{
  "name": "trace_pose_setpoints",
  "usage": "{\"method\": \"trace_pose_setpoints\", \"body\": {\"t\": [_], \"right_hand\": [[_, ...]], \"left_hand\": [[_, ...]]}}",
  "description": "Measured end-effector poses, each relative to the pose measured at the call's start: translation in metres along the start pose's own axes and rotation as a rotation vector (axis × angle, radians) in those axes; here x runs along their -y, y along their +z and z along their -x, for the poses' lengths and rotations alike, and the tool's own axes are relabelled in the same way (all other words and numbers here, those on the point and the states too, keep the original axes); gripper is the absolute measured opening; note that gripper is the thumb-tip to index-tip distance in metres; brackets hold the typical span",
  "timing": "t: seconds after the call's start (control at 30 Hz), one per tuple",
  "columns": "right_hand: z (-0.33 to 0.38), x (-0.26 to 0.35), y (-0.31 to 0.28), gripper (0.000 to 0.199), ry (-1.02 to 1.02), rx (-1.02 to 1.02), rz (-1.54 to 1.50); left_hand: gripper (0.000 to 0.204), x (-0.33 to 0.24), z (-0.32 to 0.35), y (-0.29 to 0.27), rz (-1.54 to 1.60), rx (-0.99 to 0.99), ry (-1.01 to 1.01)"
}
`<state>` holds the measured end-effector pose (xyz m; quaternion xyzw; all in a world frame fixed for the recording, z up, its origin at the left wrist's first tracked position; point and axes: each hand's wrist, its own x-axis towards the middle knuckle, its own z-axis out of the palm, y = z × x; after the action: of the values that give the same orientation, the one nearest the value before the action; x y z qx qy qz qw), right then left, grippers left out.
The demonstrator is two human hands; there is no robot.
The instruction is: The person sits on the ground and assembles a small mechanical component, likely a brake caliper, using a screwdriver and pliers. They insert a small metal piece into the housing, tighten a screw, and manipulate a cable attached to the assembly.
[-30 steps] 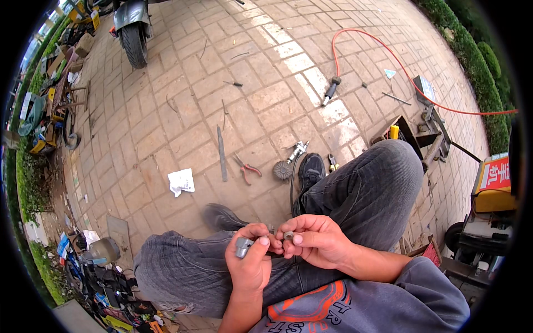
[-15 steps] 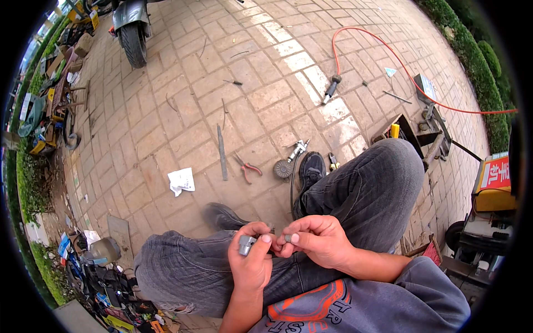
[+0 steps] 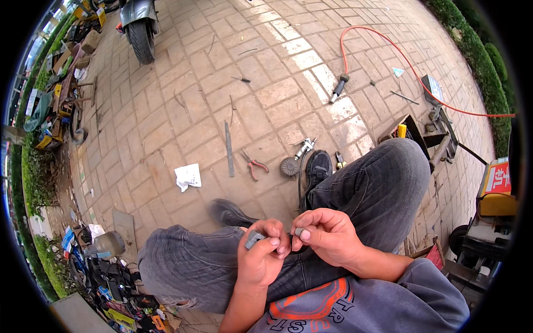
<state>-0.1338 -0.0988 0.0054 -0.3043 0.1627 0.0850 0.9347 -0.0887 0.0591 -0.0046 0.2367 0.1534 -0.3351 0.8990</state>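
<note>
Above my lap, my left hand point(image 3: 261, 256) is closed round a small grey block-shaped part point(image 3: 254, 239), which shows between the thumb and the curled fingers. Close beside it, my right hand point(image 3: 332, 238) pinches a small grey cylindrical piece point(image 3: 299, 231) between thumb and forefinger. The fingertips of both hands almost meet, and what lies between them is hidden. On the paving past my feet lie red-handled pliers point(image 3: 254, 165) and a metal valve-like fitting point(image 3: 305, 148) with a round ribbed disc point(image 3: 290, 166) and a dark hose.
A flat grey strip point(image 3: 229, 150) and a crumpled white paper point(image 3: 188, 177) lie on the brick paving. Farther off are an air tool point(image 3: 339, 89) on a red hose point(image 3: 383, 42) and a scooter wheel point(image 3: 142, 45). An open toolbox point(image 3: 410, 129) stands at right; piled clutter point(image 3: 119, 297) fills the lower left.
The whole view has shifted slightly, so the ground things sit farther right. My left hand has turned a little, tilting the grey block, and both hands still hold their parts.
</note>
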Motion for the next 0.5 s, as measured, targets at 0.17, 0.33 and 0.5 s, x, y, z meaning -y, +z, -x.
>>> {"method": "trace_pose_setpoints", "body": {"t": [0.17,0.33,0.5], "right_hand": [[-0.002,0.005,0.007,0.014,-0.008,0.018,-0.039],[-0.002,0.001,0.000,0.013,-0.046,0.021,0.035],[0.001,-0.001,0.007,0.011,-0.109,0.009,0.245]], "left_hand": [[0.018,0.000,-0.001,0.000,0.119,0.054,-0.035],[0.037,0.001,-0.002,0.011,0.112,-0.046,0.009],[0.046,0.012,-0.001,0.011,-0.009,-0.047,0.033]]}}
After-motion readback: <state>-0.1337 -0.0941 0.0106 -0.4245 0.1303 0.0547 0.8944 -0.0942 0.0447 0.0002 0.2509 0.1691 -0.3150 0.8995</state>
